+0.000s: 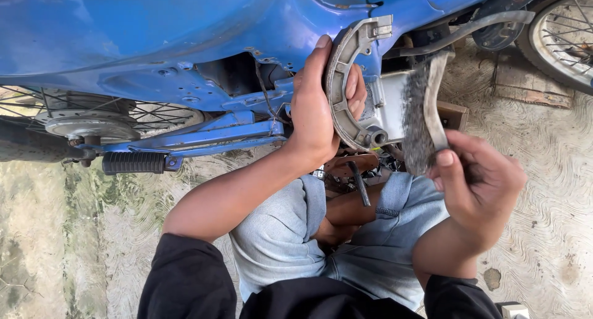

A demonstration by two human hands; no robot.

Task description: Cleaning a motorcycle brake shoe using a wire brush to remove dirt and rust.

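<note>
In the head view, the left hand (316,106) is clamped on a curved grey brake shoe (343,84), thumb along its outer arc and fingers behind the web, held up against the blue motorcycle body (154,35). It looks like stiff, fairly light cast metal, best gripped mid-arc, clear of the lining face. Just beside it, the right hand (479,183) closes on a wire brush (423,115) by its handle, bristles near the shoe.

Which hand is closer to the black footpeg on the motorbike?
Left. The left hand, holding the brake shoe, is right of the footpeg; the right hand, holding the wire brush, is farther right.
</note>
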